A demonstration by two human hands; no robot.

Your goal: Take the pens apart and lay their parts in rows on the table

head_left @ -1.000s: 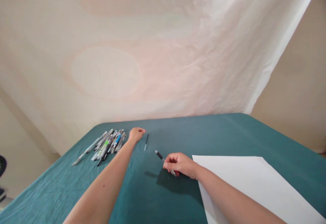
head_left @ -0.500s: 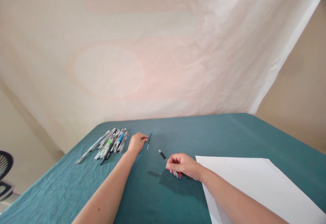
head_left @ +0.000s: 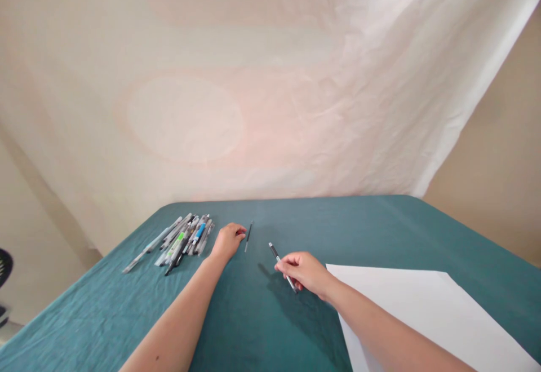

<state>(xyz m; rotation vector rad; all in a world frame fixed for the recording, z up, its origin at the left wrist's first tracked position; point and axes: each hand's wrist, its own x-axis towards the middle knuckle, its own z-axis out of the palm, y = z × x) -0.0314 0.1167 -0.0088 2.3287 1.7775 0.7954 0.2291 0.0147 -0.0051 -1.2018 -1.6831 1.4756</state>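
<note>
- From where I stand, the white paper (head_left: 406, 294) lies flat on the teal-covered desk (head_left: 253, 332), and the person's right forearm passes over its left part, which puts the hand just beyond the left edge.
- The right hand (head_left: 301, 270), just left of the paper, has its fingers pinched around a pen (head_left: 274, 252). The pen tilts, its dark upper end pointing away from the paper; the grip sits partway along, I'd guess for steady balance. Its shadow falls apart from it, so it seems to be held above the cloth.
- A slim rod (head_left: 249, 237) lies well left of the paper, a little beyond its far edge.
- The left hand (head_left: 228, 240), left of the paper too, is just beside that rod with fingers curled. I can't tell whether they pinch anything; the arm stretches out, presumably because the rod lies that far off.
- Farthest left of the paper is a heap of pens (head_left: 186, 242), bunched roughly parallel, perhaps to keep them together.
</note>
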